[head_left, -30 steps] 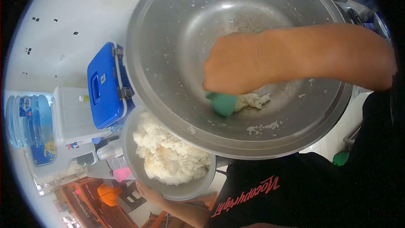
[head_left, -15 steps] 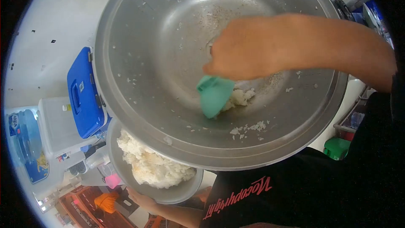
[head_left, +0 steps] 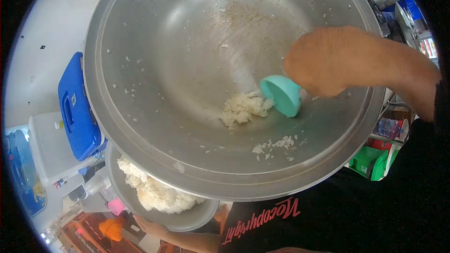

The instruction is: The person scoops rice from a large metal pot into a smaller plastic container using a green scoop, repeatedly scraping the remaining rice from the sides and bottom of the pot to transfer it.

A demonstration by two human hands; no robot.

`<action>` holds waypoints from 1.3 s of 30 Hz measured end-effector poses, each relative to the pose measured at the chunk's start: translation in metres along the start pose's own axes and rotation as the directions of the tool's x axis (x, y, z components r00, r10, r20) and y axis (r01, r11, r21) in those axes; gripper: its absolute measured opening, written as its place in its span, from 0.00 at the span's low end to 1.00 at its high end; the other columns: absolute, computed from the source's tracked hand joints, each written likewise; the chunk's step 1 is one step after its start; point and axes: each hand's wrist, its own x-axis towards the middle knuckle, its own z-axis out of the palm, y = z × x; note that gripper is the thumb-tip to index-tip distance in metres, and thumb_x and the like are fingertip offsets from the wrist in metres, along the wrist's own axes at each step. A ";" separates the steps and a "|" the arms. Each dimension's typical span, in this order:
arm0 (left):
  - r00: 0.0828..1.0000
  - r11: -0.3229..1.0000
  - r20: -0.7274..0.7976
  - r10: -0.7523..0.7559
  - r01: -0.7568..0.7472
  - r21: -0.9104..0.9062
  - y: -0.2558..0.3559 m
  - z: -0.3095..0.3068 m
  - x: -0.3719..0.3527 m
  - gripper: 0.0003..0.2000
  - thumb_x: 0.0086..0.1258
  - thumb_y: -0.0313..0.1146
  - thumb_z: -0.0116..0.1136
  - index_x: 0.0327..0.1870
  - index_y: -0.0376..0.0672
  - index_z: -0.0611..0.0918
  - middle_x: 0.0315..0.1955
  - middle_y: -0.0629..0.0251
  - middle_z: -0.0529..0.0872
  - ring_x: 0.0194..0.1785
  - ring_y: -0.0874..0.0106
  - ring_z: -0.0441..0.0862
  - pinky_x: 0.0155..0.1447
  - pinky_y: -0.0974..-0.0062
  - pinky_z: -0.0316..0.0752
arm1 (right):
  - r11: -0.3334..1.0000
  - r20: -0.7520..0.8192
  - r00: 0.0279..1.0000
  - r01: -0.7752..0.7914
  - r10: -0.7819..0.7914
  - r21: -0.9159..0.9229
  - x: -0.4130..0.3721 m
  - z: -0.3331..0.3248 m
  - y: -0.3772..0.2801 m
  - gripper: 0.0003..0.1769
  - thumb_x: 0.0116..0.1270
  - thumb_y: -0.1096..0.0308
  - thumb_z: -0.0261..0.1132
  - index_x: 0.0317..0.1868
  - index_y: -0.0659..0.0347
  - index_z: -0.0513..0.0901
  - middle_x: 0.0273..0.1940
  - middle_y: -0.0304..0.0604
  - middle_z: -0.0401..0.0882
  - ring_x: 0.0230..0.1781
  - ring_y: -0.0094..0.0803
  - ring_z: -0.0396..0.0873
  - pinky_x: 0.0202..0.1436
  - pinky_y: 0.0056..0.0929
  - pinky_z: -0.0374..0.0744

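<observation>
My right hand (head_left: 323, 61) is closed around a teal plastic scoop (head_left: 283, 96), inside a large metal pot (head_left: 187, 98). The scoop's handle end is hidden by my fingers. Touching its rim is a clump of white rice (head_left: 246, 107), with loose grains (head_left: 276, 144) stuck lower on the wall. Beneath the pot's lower left edge sits a grey bowl (head_left: 185, 222) heaped with cooked rice (head_left: 157, 192). My left hand (head_left: 147, 225) grips this bowl from its outer underside; part of its fingers is hidden.
Left of the pot are a blue toolbox-like case (head_left: 77, 112), a white lidded container (head_left: 51, 145) and a water bottle (head_left: 21, 159). A pink item (head_left: 116, 206) and orange crates (head_left: 84, 232) lie lower left. A green box (head_left: 368, 163) stands at right.
My right hand has moved right with the scoop, exposing the rice clump at its left. The scoop has turned so its hollow shows. The whole view has shifted slightly.
</observation>
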 end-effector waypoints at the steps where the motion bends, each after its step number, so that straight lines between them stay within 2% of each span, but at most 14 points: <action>1: 0.998 0.997 0.025 0.059 -0.061 0.052 -0.011 -0.002 0.006 0.31 0.83 0.49 0.43 0.73 0.28 0.71 0.73 0.44 0.72 0.74 0.55 0.72 0.76 0.64 0.65 | 1.000 -0.026 0.999 0.029 -0.029 0.010 0.002 -0.006 -0.008 0.07 0.57 0.73 0.68 0.35 0.64 0.91 0.34 0.57 0.88 0.37 0.52 0.88 0.41 0.52 0.84; 7: 0.993 0.979 0.057 0.103 -0.112 0.173 -0.027 -0.006 0.011 0.32 0.84 0.50 0.40 0.74 0.29 0.69 0.74 0.45 0.71 0.75 0.56 0.70 0.76 0.64 0.63 | 0.993 -0.098 0.991 0.085 -0.093 -0.079 -0.007 -0.049 -0.052 0.09 0.52 0.74 0.71 0.36 0.65 0.92 0.34 0.57 0.88 0.36 0.52 0.88 0.40 0.50 0.85; 9: 0.994 0.981 0.027 0.108 -0.111 0.157 -0.018 -0.004 0.004 0.32 0.84 0.51 0.40 0.75 0.29 0.68 0.75 0.45 0.70 0.76 0.56 0.69 0.77 0.64 0.62 | 0.977 -0.279 0.940 0.213 -0.197 0.025 -0.017 -0.050 -0.048 0.08 0.53 0.74 0.71 0.35 0.65 0.92 0.34 0.57 0.88 0.36 0.52 0.88 0.42 0.50 0.85; 11: 0.999 0.976 0.024 -0.032 0.026 0.217 0.003 -0.004 -0.004 0.27 0.85 0.49 0.37 0.77 0.44 0.71 0.74 0.46 0.70 0.76 0.52 0.69 0.79 0.63 0.61 | 0.980 -0.308 0.932 0.196 -0.192 -0.018 0.008 -0.047 -0.053 0.08 0.57 0.74 0.67 0.36 0.65 0.91 0.34 0.57 0.89 0.36 0.51 0.89 0.40 0.47 0.86; 12: 0.999 0.996 -0.001 -0.035 0.035 0.087 0.013 -0.001 -0.009 0.30 0.84 0.51 0.41 0.75 0.37 0.71 0.73 0.44 0.72 0.73 0.52 0.72 0.76 0.64 0.63 | 0.983 -0.327 0.928 0.174 -0.181 -0.052 0.017 -0.051 -0.058 0.09 0.61 0.74 0.64 0.36 0.66 0.90 0.35 0.56 0.89 0.37 0.50 0.89 0.38 0.45 0.87; 16: 1.000 0.998 -0.001 0.018 -0.018 -0.063 -0.038 -0.001 0.015 0.31 0.84 0.51 0.42 0.73 0.30 0.71 0.73 0.44 0.72 0.73 0.54 0.72 0.76 0.65 0.64 | 0.990 -0.442 0.886 0.140 -0.141 -0.035 0.037 -0.061 -0.063 0.09 0.59 0.73 0.67 0.38 0.64 0.92 0.35 0.53 0.89 0.36 0.49 0.89 0.41 0.47 0.87; 18: 0.996 0.981 0.071 -0.051 0.063 -0.182 -0.052 -0.002 0.024 0.32 0.84 0.50 0.44 0.72 0.27 0.71 0.73 0.44 0.72 0.74 0.55 0.71 0.76 0.64 0.64 | 0.993 -0.595 0.797 0.118 -0.102 -0.012 0.052 -0.057 -0.055 0.09 0.61 0.70 0.66 0.37 0.65 0.91 0.35 0.52 0.89 0.36 0.49 0.89 0.40 0.46 0.87; 25: 0.998 0.996 0.024 0.052 -0.050 -0.077 -0.031 0.001 0.013 0.31 0.84 0.50 0.42 0.73 0.29 0.71 0.74 0.45 0.70 0.76 0.53 0.68 0.77 0.63 0.63 | 0.962 -0.590 0.763 0.250 -0.266 -0.110 0.040 -0.021 -0.026 0.12 0.65 0.63 0.66 0.33 0.64 0.90 0.31 0.54 0.88 0.34 0.51 0.89 0.39 0.48 0.87; 27: 0.999 0.998 0.004 -0.034 0.034 -0.049 -0.014 0.001 0.006 0.30 0.85 0.48 0.41 0.75 0.30 0.69 0.75 0.48 0.69 0.74 0.58 0.70 0.77 0.66 0.62 | 0.953 -0.561 0.771 0.259 -0.301 -0.156 0.029 -0.016 -0.019 0.19 0.68 0.54 0.67 0.31 0.64 0.86 0.22 0.52 0.83 0.28 0.52 0.86 0.35 0.48 0.85; 31: 0.998 0.991 0.066 0.005 -0.013 0.131 -0.004 -0.006 0.001 0.30 0.83 0.50 0.38 0.77 0.39 0.69 0.76 0.50 0.68 0.79 0.56 0.65 0.80 0.62 0.59 | 0.950 -0.603 0.738 0.289 -0.302 -0.122 0.002 -0.012 -0.006 0.18 0.66 0.54 0.69 0.29 0.63 0.86 0.21 0.52 0.82 0.27 0.52 0.86 0.35 0.48 0.84; 33: 0.992 0.990 0.086 -0.091 0.081 0.115 0.017 -0.005 -0.008 0.29 0.84 0.49 0.37 0.77 0.42 0.70 0.77 0.52 0.68 0.79 0.57 0.64 0.80 0.62 0.58 | 0.944 -0.670 0.679 0.315 -0.299 -0.102 -0.011 -0.012 0.000 0.18 0.64 0.54 0.72 0.29 0.62 0.86 0.21 0.51 0.82 0.27 0.52 0.85 0.34 0.46 0.83; 35: 0.998 0.993 0.057 0.004 -0.011 0.122 -0.004 -0.002 0.000 0.28 0.84 0.47 0.36 0.77 0.39 0.70 0.76 0.52 0.69 0.79 0.58 0.65 0.80 0.62 0.58 | 0.937 -0.679 0.676 0.347 -0.285 -0.048 -0.025 -0.014 0.008 0.18 0.63 0.54 0.73 0.29 0.62 0.87 0.21 0.50 0.82 0.26 0.52 0.85 0.34 0.45 0.82; 37: 0.996 0.998 0.067 0.055 -0.054 -0.017 -0.017 -0.002 0.009 0.29 0.84 0.44 0.41 0.73 0.26 0.69 0.73 0.46 0.72 0.73 0.58 0.71 0.76 0.65 0.64 | 0.928 -0.690 0.672 0.373 -0.268 0.003 -0.031 -0.013 0.014 0.18 0.62 0.54 0.74 0.29 0.62 0.87 0.21 0.50 0.82 0.26 0.51 0.84 0.33 0.44 0.81; 39: 0.989 0.995 0.112 0.099 -0.101 0.009 -0.037 -0.004 0.020 0.28 0.84 0.42 0.42 0.74 0.28 0.69 0.73 0.46 0.71 0.75 0.56 0.70 0.78 0.64 0.62 | 0.905 -0.646 0.731 0.400 -0.220 0.145 -0.037 -0.012 0.018 0.17 0.62 0.56 0.74 0.28 0.64 0.86 0.19 0.47 0.80 0.21 0.43 0.81 0.29 0.40 0.77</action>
